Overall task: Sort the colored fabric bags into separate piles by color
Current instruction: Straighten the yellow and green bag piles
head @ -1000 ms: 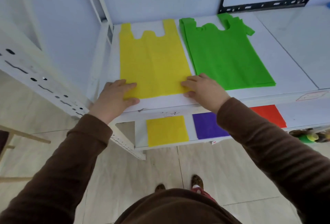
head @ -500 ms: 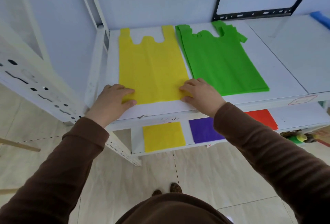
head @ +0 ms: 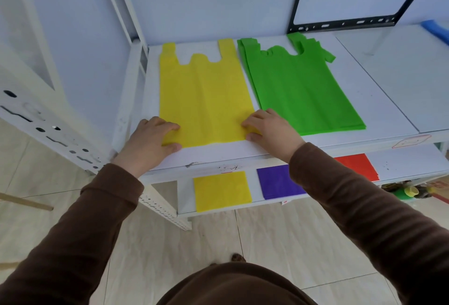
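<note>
Your left hand [head: 148, 144] pinches the yellow bag's [head: 204, 95] front-left corner at the shelf's [head: 218, 152] front edge; your right hand [head: 272, 132], fingers curled, pinches its front-right corner.

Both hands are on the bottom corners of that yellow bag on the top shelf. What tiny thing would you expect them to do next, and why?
Probably let go and lift away. The yellow bag already lies flat beside the green pile, apart from it. The left hand and right hand only pinch its near corners, so the placing looks finished.
</note>
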The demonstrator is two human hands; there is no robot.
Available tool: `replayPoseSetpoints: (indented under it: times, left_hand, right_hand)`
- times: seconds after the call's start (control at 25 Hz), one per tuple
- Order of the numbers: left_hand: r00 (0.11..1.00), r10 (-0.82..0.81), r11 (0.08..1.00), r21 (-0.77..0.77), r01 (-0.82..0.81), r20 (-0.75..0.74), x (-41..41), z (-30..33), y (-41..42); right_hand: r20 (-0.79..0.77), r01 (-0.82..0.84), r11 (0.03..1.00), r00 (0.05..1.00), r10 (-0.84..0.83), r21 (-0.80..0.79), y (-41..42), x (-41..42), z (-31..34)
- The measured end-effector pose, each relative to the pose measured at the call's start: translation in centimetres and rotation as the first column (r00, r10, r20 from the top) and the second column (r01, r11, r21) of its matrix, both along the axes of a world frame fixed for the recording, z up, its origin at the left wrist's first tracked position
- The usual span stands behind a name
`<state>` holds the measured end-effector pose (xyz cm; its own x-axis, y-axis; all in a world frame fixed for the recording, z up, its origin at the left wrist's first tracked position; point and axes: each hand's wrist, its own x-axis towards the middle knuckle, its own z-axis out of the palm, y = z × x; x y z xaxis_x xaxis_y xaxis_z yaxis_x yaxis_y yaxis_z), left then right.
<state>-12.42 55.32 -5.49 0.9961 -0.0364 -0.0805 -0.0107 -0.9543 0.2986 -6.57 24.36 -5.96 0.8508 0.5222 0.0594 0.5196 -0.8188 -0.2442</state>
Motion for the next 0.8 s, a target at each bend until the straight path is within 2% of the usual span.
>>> replayPoseSetpoints:
  times: [0.08,0.16,0.32,0.52,0.64,0.8]
  left_hand:
    - [1.000,0.006,0.999,0.044,-0.006,0.001,-0.1,-0.1,-0.3]
    - [0.997,-0.005,0.995,0.097,-0.003,0.076,-0.5,-0.1,-1.0]
    - [0.942,-0.094,0.994,-0.025,0.108,0.323,-2.1,-0.1,-3.6]
    - [0.890,-0.152,0.972,-0.097,0.213,0.429,-6.3,-2.0,-8.6]
    - [0.872,-0.098,0.973,-0.140,0.186,0.479,-10.6,-4.2,-11.4]
    - [0.924,-0.098,0.972,-0.165,0.169,0.369,-14.7,-10.7,-13.7]
  right_hand:
    - [0.013,0.006,1.000,1.000,-0.006,-0.011,-0.1,-0.3,0.0]
    - [0.085,0.018,1.000,0.996,-0.019,0.007,-0.3,-0.9,0.0]
    - [0.282,0.005,0.979,0.957,-0.064,0.204,-1.5,-3.8,0.1]
    - [0.342,-0.120,0.962,0.939,0.030,0.245,-3.9,-8.0,-1.8]
    - [0.274,-0.194,0.938,0.955,0.114,0.286,-6.5,-10.1,-4.6]
    - [0.085,-0.178,0.943,0.983,0.161,0.282,-9.7,-11.5,-11.7]
